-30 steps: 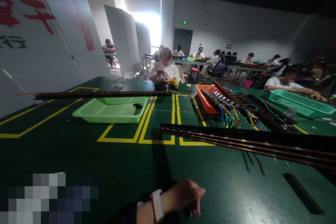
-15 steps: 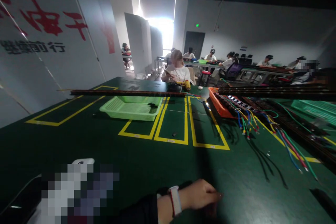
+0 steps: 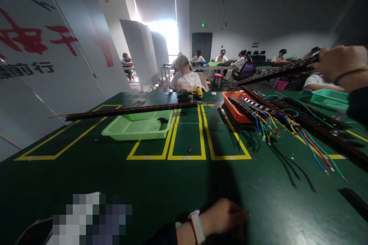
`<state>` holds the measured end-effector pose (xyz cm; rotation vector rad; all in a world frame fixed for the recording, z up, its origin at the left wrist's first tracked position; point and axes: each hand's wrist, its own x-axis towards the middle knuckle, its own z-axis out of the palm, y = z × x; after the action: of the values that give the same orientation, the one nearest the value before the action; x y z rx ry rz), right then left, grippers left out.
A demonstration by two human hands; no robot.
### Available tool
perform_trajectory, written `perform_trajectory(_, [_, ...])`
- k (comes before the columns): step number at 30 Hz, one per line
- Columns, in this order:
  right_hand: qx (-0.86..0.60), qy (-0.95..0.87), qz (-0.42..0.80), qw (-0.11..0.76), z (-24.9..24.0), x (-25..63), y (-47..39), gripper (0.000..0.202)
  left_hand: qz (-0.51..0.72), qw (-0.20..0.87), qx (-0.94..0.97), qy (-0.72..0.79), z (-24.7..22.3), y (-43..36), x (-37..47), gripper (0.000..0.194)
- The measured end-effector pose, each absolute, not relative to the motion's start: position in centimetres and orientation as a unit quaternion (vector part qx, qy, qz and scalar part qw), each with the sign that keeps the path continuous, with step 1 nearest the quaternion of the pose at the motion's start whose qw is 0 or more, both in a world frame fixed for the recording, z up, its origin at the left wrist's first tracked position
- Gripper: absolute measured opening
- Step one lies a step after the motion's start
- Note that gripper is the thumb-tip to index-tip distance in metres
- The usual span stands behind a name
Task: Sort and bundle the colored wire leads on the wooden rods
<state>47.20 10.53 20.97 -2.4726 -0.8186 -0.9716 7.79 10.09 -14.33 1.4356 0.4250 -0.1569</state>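
My left hand (image 3: 225, 216), with a pale band round the wrist, rests low over the green table. Its fingers are curled together, and whatever they may hold is hidden. At the upper right, my right hand (image 3: 342, 65) is wrapped round one end of a long dark strip (image 3: 276, 72) with shiny spots along it. The strip is raised and slants down to the left, its far end above an orange basket (image 3: 237, 116). Under it lie more dark strips (image 3: 319, 122) and a wiring bundle (image 3: 268, 122) with blue, green, yellow and red leads.
A light green basket (image 3: 138, 130) stands left of centre, with another long dark strip (image 3: 129, 110) across its back. Yellow tape outlines (image 3: 186, 157) mark the table. A yellow-handled tool (image 3: 198, 92) lies before a seated person (image 3: 185, 76). At right is a teal basket (image 3: 330, 99).
My right hand has come into clear view, and the strip's right end has risen so that it slants. The camera view has turned slightly right. My left hand stays low and closed.
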Motion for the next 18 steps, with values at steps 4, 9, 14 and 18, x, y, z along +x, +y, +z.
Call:
perform_trajectory(4, [-0.926,-0.260,-0.261,0.082,18.3,48.5,12.6,0.097,-0.075,0.713,0.667,0.201,-14.2,10.3,7.8,0.067])
perform_trajectory(9, [-0.946,-0.246,-0.182,0.107,11.3,49.9,12.3,0.093,-0.078,0.689,0.689,0.211,-13.9,10.5,7.8,0.068])
perform_trajectory(14, [-0.951,-0.288,-0.075,0.085,6.8,51.1,11.6,0.077,-0.097,0.716,0.661,0.201,-13.5,10.5,8.0,0.068])
perform_trajectory(18, [-0.946,-0.313,-0.049,0.069,5.0,51.3,11.7,0.073,-0.096,0.712,0.666,0.200,-13.0,10.3,8.0,0.066])
